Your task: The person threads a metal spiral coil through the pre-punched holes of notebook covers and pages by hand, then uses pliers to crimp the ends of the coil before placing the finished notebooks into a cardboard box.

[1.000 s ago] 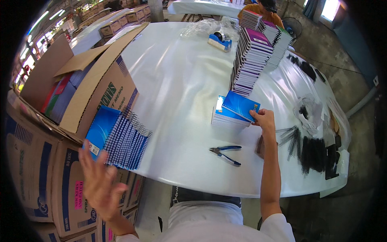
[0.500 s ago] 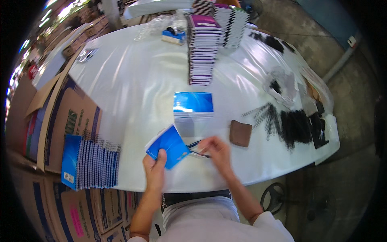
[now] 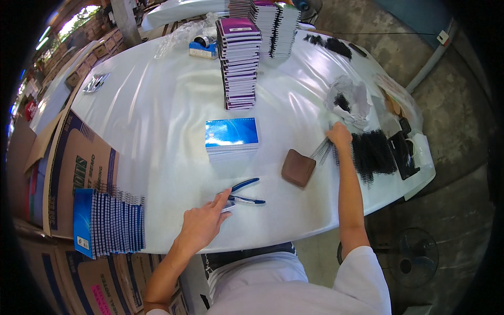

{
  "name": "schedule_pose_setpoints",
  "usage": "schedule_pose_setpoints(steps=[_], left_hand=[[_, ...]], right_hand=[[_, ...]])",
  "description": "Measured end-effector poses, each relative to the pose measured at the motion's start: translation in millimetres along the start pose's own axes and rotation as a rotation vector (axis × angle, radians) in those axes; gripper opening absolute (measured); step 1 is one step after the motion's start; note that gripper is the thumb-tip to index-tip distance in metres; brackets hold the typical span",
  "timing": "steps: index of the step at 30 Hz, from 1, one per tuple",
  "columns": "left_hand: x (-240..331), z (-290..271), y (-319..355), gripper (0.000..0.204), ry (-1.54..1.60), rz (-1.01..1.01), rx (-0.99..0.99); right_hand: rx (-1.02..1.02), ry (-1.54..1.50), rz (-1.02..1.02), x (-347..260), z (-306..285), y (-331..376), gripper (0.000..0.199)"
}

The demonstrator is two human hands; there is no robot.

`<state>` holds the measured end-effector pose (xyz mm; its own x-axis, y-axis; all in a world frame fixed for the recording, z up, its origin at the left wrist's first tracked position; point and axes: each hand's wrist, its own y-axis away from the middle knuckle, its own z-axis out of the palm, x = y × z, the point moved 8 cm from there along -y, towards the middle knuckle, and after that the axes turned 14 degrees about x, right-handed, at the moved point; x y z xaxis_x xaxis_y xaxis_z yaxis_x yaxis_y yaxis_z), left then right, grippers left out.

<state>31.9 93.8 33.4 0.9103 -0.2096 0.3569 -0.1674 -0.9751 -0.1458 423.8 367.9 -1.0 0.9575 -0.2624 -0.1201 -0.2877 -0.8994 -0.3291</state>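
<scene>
My left hand (image 3: 203, 224) is at the near middle of the table, with its fingers around the jaw end of a pair of pliers (image 3: 244, 199). The pliers' blue handles are spread toward the right; their jaws are mostly hidden by the fingers. On the right, my right hand (image 3: 340, 134) reaches out, its fingers pinched at the upper end of some loose black spiral binding coils (image 3: 322, 152). Beside it lies a dense pile of black coils (image 3: 374, 153). A stack of small blue-covered notepads (image 3: 231, 132) stands in front of me, holes along its far edge.
A brown block (image 3: 298, 168) sits between the notepads and coils. Tall stacks of purple spiral notebooks (image 3: 239, 63) stand farther back near a tape dispenser (image 3: 203, 48). Bound blue notebooks (image 3: 110, 223) and a cardboard carton (image 3: 79, 163) are at left. A plastic bag (image 3: 353, 100) lies at right.
My left hand held a blue notepad; that is no longer in the hand, which is now at the pliers. My right hand has moved from near the pliers out to the coils.
</scene>
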Motion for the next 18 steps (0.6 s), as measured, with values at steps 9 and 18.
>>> schedule_pose_setpoints(steps=[9,18], left_hand=[[-8.6,2.8,-7.9,0.052,-0.001,0.0,-0.067],[-10.8,1.9,-9.8,0.051,0.034,0.0,-0.019]], right_hand=[[0.116,-0.716,-0.351,-59.8,-81.4,60.0,0.018],[-0.921,-1.274,-0.545,-188.9,-101.5,303.2,0.023]])
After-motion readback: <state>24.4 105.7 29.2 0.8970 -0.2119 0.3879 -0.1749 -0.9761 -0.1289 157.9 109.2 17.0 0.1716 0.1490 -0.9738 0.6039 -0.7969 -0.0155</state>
